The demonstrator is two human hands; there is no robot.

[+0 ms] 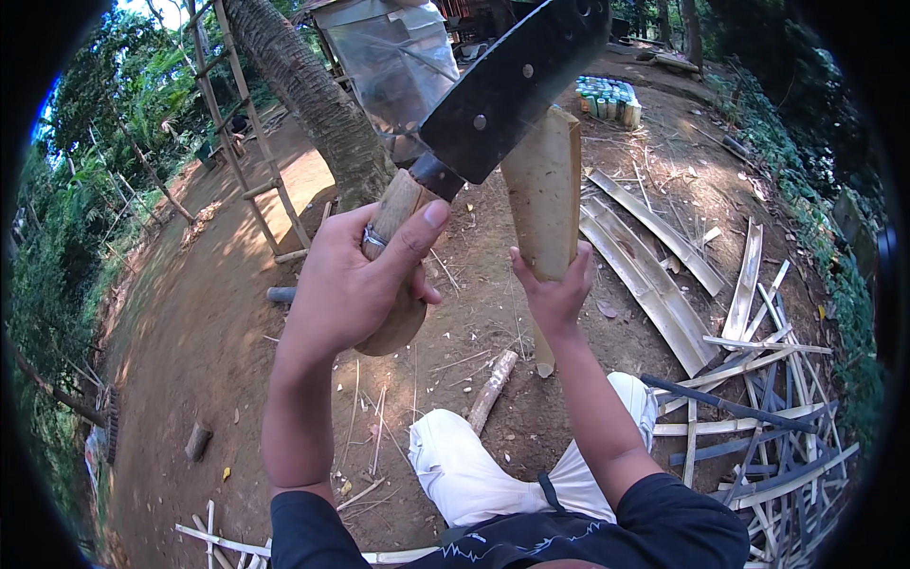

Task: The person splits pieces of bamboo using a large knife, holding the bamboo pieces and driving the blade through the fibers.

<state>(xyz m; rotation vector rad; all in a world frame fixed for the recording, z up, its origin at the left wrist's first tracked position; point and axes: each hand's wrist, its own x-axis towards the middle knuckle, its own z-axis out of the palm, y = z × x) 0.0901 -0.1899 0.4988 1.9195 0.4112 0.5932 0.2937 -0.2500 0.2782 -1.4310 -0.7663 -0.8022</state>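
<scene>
My left hand (346, 275) is closed round the wooden handle of a machete (531, 85), raised high and slanting up to the right. Its broad dark blade carries several rivets or holes, and its far end runs out of the picture. My right hand (559, 289) grips a pale split bamboo piece (548, 199) held upright. The blade crosses in front of the bamboo's top; whether the two touch I cannot tell. Below my right hand the lower end of the bamboo shows near my knees.
Split bamboo halves (649, 284) and a heap of strips (777, 417) lie on the right. A short bamboo length (493, 391) lies before my knees. Ahead stand a leaning tree trunk (313, 95) and a bamboo ladder (251, 142). Bundled containers (609, 100) sit farther back.
</scene>
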